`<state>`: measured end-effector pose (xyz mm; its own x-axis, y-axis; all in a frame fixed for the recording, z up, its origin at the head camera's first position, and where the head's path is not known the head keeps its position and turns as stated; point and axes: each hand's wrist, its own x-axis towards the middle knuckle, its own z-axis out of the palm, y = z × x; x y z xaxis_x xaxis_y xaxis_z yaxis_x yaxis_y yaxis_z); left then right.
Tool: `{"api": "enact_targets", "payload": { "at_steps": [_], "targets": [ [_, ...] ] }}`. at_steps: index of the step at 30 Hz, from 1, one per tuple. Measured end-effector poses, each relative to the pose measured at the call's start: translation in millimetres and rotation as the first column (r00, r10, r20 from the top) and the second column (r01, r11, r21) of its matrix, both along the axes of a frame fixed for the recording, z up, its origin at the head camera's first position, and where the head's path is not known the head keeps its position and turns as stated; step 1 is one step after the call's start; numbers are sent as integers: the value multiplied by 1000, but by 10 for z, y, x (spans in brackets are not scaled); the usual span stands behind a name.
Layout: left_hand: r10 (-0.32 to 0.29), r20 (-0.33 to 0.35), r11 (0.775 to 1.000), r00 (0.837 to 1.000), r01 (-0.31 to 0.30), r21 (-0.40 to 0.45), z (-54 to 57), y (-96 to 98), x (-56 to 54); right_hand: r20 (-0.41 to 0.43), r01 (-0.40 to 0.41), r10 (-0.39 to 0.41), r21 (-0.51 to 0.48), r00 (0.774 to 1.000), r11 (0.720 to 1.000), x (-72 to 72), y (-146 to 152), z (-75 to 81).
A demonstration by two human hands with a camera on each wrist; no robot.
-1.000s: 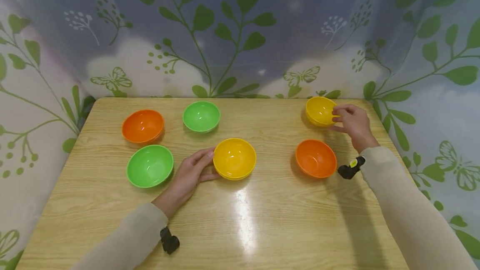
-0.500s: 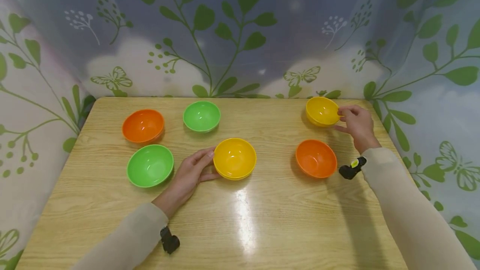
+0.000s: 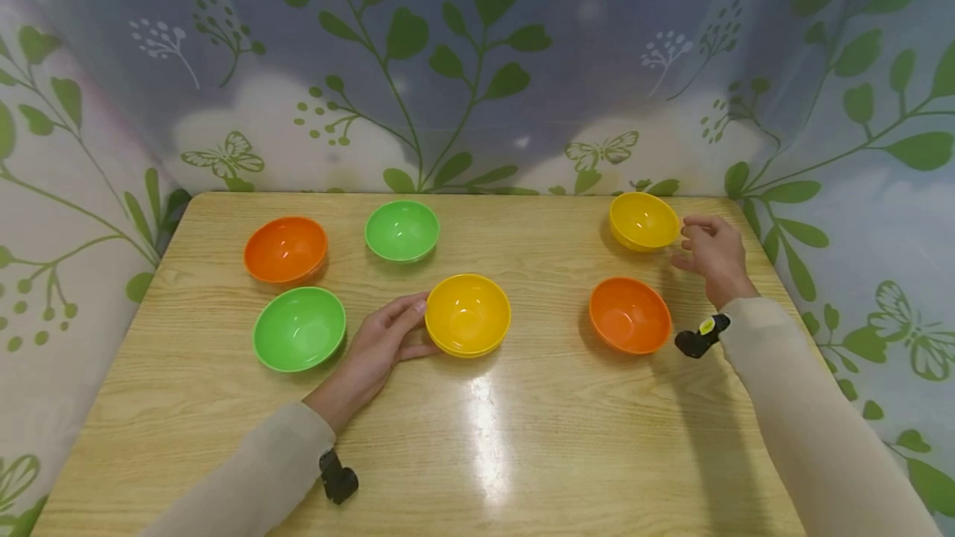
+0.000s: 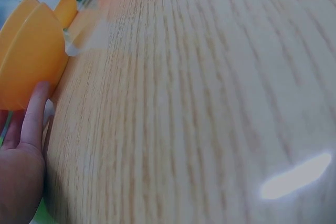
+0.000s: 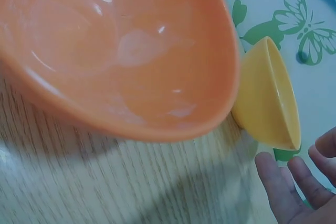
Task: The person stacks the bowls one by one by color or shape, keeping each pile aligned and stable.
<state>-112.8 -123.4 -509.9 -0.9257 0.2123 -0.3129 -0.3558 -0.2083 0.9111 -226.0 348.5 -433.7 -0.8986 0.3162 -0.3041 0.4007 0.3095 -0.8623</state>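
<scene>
A backdrop (image 3: pixel 522 139) printed with green leaves and butterflies stood behind a wood-grained table (image 3: pixel 559 446) set with bowls. The near yellow bowl (image 3: pixel 467 315) was around the middle, its doubled rim suggesting two nested; the far yellow bowl (image 3: pixel 644 222) was at the back right, behind the right orange bowl (image 3: pixel 630 316). On the left were the left orange bowl (image 3: pixel 287 250), the far green bowl (image 3: pixel 403 232) and the near green bowl (image 3: pixel 300 330). The step in hand seemed to be handling the yellow bowls, one steadied, the other free. The next move probably called for a secure left hold and a right-hand path past the neighbouring rims. The left hand (image 3: pixel 376 336) pinched the near yellow bowl from its left side, thumb at the rim and fingers lower along the wall. The right hand (image 3: pixel 716 255), its arm stretched forward, was empty, its fingers parted and slightly bent just beside the far yellow bowl, not touching it.
</scene>
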Motion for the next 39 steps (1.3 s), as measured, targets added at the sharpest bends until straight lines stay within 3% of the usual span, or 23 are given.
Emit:
{"api": "enact_targets", "payload": {
  "at_steps": [22, 33, 39],
  "targets": [
    [-5, -3, 1000, 1000, 5, 3, -6, -5, -7, 64, -95, 105, -154, 992, 984, -46, -36, -77],
    [-8, -8, 1000, 1000, 8, 3, 5, -4, 1, 76, -78, 107, -309, 991, 948, -38, -69, -86],
    [-8, -8, 1000, 1000, 8, 1, 3, -4, 3, 77, -78, 111, -339, 991, 937, -38, -75, -87]
  ]
}}
